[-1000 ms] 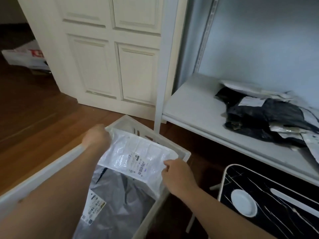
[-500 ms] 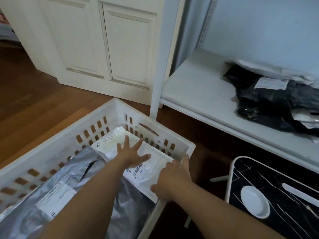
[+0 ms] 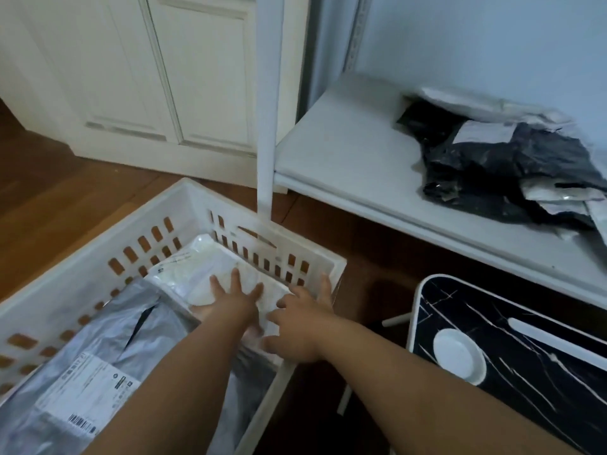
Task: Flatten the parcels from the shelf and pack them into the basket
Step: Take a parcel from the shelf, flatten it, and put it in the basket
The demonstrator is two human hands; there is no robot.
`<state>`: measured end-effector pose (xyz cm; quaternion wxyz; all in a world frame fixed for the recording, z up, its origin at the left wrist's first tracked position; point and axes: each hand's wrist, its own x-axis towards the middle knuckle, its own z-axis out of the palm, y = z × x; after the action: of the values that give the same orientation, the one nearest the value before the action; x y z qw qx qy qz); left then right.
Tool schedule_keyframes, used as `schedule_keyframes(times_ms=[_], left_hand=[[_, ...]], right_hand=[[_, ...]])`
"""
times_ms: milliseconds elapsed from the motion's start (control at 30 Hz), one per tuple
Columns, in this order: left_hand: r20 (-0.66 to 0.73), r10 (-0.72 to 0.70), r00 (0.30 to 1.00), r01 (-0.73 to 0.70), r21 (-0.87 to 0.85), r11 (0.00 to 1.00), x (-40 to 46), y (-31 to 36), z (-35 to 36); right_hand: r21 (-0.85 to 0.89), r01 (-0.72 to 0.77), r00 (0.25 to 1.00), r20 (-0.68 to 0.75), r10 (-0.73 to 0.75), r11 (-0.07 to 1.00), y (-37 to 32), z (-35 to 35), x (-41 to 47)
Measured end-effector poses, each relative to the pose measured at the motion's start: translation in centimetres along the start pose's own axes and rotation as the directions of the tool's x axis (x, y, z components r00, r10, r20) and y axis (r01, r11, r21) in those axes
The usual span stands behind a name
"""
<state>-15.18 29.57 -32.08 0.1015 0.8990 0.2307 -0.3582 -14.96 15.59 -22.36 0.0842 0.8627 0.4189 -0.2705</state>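
Basket (image 3: 184, 205), white w/ slotted walls, sat on the wood floor under both arms. Risk, as a judgement: it could skid or tip if the press landed too near the rim by the right hand, and the slick mailer could spring back up once the palms lifted, since nothing weighted it. Grey parcel (image 3: 108, 349) lay nearer the person than the hands, flat along the bottom, label up. White parcel (image 3: 197, 267) lay directly beneath the hands at the far corner, overlapping the grey one's far end. Left hand (image 3: 230, 297) pressed flat on it, fingers spread and straight, pinching nothing. Right hand (image 3: 302, 313) lay just beside it, fingers extended onto the parcel's right edge against the wall. More parcels (image 3: 492, 165) waited on the shelf (image 3: 345, 152), well apart, up and right of the hands.
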Motion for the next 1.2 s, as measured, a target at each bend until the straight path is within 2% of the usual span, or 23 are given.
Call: schedule_keyframes(times_ms=[67, 167, 233, 300, 367, 433, 567, 667, 733, 800, 867, 933, 1100, 1200], left_hand=[[-0.070, 0.028, 0.997, -0.027, 0.016, 1.000, -0.9, 1.1, -1.3], [-0.278, 0.082, 0.957, -0.085, 0.003, 0.996, -2.5, 2.2, -4.2], [-0.473, 0.092, 0.876, -0.147, -0.081, 0.986, -4.1, 3.4, -6.6], [-0.658, 0.076, 0.749, -0.217, -0.134, 0.967, -6.6, 5.7, -9.1], [-0.751, 0.082, 0.655, -0.263, -0.125, 0.957, -9.0, 8.1, -10.7], [-0.783, 0.124, 0.610, -0.326, -0.104, 0.940, -11.3, 11.1, -11.7], [-0.766, 0.277, 0.580, -0.526, -0.093, 0.845, -15.4, 18.2, -12.4], [-0.703, 0.394, 0.592, -0.632, -0.102, 0.768, -17.1, 23.6, -11.7], [-0.633, 0.484, 0.605, -0.707, -0.147, 0.691, -18.2, 27.4, -10.7], [-0.547, 0.540, 0.640, -0.754, -0.310, 0.579, -19.5, 31.0, -9.6], [-0.431, 0.570, 0.699, -0.700, -0.574, 0.425, -20.7, 34.3, -8.4], [-0.316, 0.579, 0.752, -0.574, -0.745, 0.340, -21.7, 37.5, -7.0], [-0.124, 0.550, 0.826, -0.315, -0.910, 0.269, -22.6, 43.5, -3.9], [-0.105, 0.531, 0.841, -0.213, -0.966, 0.146, -22.5, 45.5, -3.1]], right_hand=[[0.187, 0.017, 0.994, -0.109, 0.004, 0.982, 1.2, -0.1, -1.1], [0.386, 0.007, 0.946, -0.302, 0.120, 0.923, 4.1, -0.1, -4.6], [0.392, -0.061, 0.913, -0.351, 0.210, 0.918, 6.8, -0.2, -7.6], [0.387, -0.159, 0.880, -0.362, 0.308, 0.908, 10.1, -0.4, -11.1], [0.386, -0.261, 0.849, -0.344, 0.400, 0.885, 13.2, -0.2, -14.1], [0.423, -0.352, 0.792, -0.340, 0.506, 0.835, 16.1, 0.1, -18.0], [0.491, -0.520, 0.645, -0.310, 0.698, 0.699, 21.1, 2.0, -25.7], [0.488, -0.621, 0.552, -0.283, 0.784, 0.613, 23.8, 3.5, -30.0], [0.503, -0.641, 0.525, -0.265, 0.809, 0.580, 25.2, 4.1, -31.7], [0.543, -0.626, 0.520, -0.245, 0.819, 0.560, 26.2, 4.9, -32.5], [0.574, -0.606, 0.529, -0.226, 0.818, 0.551, 26.8, 6.1, -32.7], [0.588, -0.595, 0.546, -0.205, 0.812, 0.548, 27.3, 7.7, -33.1], [0.678, -0.537, 0.559, -0.158, 0.814, 0.501, 28.3, 12.0, -34.4], [0.736, -0.485, 0.550, -0.163, 0.819, 0.473, 28.7, 13.9, -34.9]])
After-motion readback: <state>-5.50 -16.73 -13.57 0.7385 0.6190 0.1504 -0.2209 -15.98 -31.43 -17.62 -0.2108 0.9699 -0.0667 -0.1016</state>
